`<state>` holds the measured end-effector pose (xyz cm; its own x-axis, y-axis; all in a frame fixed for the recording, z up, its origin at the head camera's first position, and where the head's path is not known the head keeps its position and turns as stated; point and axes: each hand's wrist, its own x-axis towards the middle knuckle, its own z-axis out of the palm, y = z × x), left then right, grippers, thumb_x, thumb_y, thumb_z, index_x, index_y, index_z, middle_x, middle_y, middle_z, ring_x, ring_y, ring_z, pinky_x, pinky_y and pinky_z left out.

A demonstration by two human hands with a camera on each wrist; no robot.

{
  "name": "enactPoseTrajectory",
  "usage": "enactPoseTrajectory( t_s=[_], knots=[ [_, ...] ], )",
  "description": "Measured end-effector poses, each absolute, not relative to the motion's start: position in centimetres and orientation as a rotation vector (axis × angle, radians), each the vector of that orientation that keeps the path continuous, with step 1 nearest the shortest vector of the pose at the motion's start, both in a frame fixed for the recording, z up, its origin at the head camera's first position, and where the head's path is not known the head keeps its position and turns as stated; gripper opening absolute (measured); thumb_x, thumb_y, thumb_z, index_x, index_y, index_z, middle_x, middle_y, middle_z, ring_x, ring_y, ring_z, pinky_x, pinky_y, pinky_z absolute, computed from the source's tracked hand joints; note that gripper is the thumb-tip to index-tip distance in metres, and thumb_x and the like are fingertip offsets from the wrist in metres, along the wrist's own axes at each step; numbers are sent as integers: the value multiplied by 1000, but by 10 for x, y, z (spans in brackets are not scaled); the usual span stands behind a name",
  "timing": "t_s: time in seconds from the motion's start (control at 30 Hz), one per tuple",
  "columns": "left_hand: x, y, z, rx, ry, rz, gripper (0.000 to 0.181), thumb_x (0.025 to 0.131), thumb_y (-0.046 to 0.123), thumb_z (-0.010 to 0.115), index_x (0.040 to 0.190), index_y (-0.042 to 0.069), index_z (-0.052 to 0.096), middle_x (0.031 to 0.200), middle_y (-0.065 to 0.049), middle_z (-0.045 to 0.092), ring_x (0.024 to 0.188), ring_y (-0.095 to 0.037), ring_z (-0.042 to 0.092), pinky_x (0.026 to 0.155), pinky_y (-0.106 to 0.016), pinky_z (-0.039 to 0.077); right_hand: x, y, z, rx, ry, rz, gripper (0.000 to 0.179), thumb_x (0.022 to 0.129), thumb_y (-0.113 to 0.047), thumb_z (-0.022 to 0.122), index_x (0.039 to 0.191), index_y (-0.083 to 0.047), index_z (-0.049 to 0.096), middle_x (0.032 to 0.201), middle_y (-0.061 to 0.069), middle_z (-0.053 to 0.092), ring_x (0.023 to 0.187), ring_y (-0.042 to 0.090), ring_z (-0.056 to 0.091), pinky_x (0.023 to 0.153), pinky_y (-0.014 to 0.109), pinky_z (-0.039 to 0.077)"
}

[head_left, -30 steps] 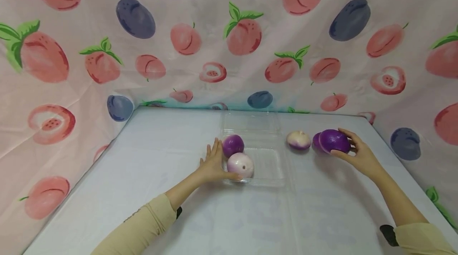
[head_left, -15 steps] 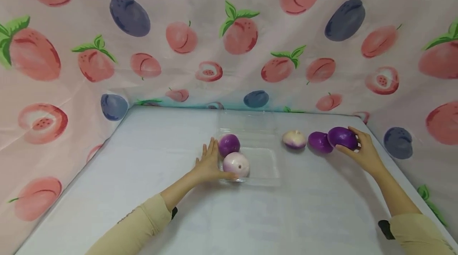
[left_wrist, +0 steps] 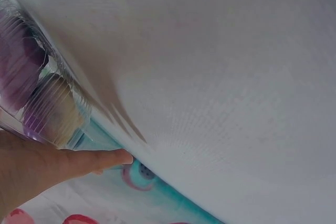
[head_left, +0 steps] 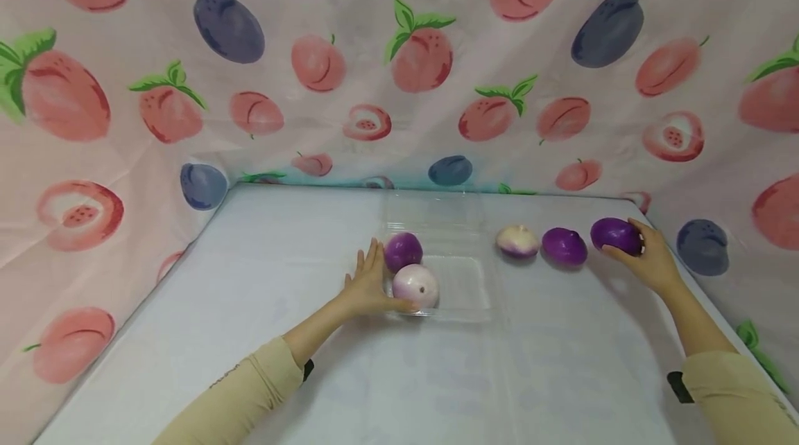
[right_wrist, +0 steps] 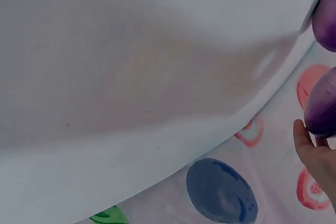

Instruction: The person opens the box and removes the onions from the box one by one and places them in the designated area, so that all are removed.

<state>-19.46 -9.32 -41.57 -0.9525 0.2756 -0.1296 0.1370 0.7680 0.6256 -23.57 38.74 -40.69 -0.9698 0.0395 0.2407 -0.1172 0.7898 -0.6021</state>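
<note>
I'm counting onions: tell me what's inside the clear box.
The clear box holds one purple onion and one whitish onion; their undersides and the floor beneath them are covered.

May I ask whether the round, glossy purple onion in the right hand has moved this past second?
Yes: in the head view, the held purple onion moved right, farther from the clear plastic container.

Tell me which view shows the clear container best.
The head view: the clear container shows open and nearly whole, partly behind the left hand. The left wrist view catches only a ribbed part; the right wrist view shows none.
</note>
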Motion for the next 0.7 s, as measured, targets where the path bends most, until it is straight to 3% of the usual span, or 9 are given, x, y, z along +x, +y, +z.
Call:
enactPoseTrajectory(
  t_s=[0.43, 0.7],
  knots=[
    [-195, -92, -414, 334, 2753, 928, 131, 65, 54, 80, 150, 0, -3, 158, -15, -11, 144, -42, -9, 105, -73, 7, -248, 397, -408, -25, -2870, 876, 86, 93, -40, 54, 140, 20, 13, 135, 48, 22, 124, 63, 24, 101, 69, 23],
    [-194, -94, -415, 326, 2748, 945, 131, 64, 54, 80, 150, -1, -3, 158, -15, -11, 144, -43, -9, 105, -73, 7, -253, 392, -416, -54, -2923, 808, 83, 92, -36, 55, 136, 23, 17, 131, 50, 25, 122, 63, 26, 101, 68, 25]
  ],
)
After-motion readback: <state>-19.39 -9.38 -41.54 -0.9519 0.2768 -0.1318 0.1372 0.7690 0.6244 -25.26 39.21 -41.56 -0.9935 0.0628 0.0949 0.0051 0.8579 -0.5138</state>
